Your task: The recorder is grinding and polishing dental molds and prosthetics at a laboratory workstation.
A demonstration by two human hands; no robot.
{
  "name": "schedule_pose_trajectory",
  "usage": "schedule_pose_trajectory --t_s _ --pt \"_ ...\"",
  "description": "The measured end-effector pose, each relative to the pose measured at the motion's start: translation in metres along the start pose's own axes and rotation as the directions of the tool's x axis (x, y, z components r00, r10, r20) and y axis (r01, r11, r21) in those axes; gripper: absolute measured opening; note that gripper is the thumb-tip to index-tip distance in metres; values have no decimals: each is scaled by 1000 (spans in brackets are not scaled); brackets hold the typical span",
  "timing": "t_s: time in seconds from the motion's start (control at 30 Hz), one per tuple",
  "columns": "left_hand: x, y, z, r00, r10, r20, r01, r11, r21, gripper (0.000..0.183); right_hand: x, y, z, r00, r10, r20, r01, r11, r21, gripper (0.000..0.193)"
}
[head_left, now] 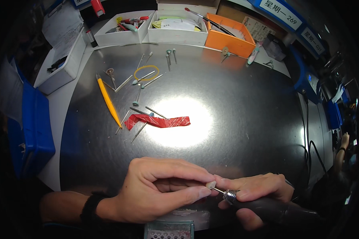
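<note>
Between the thumb and fingertips of my left hand is a small off-white piece that looks like a dental crown. My right hand is wrapped round a dark rotary handpiece with a ribbed metal collar. A thin bur shank runs from the collar to the crown; its tip is hidden there, so contact is hard to tell. Both hands meet low over the dark tabletop. Just below them a small greenish tray with a perforated grate shows at the lower edge.
Several loose burs, a yellow wax-carver-like tool, a rubber band and a red strip lie on the table's left half. White boxes and an orange bin line the back. A blue bin stands left; cables hang right.
</note>
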State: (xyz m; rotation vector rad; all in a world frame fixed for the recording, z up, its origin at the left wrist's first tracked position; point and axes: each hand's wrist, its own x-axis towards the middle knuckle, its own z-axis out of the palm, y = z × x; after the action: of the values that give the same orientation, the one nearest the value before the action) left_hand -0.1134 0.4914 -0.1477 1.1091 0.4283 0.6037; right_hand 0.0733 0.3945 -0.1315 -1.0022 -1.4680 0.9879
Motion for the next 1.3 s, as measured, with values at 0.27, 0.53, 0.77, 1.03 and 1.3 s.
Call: schedule_pose_trajectory --t_s 0.27,0.53,0.77,1.03,1.3 --pt "0 1 1 1000 -1 -5 1 999 -34 22 -3 0 0 1000 23 -19 -21 997 80 24" --pt "2 -1 -1 998 48 41 -48 999 -1 22 -3 -2 0 995 96 -39 -86 975 207 22" --pt "1 -2 -1 996 71 55 -72 997 24 23 -1 1 -4 999 46 8 -47 982 185 22" --pt "2 -3 -2 997 67 44 -67 998 15 22 0 3 -4 999 49 15 -50 987 154 24" --pt "1 -3 -3 997 75 34 -77 996 42 23 0 4 -10 996 21 85 -31 993 117 24"
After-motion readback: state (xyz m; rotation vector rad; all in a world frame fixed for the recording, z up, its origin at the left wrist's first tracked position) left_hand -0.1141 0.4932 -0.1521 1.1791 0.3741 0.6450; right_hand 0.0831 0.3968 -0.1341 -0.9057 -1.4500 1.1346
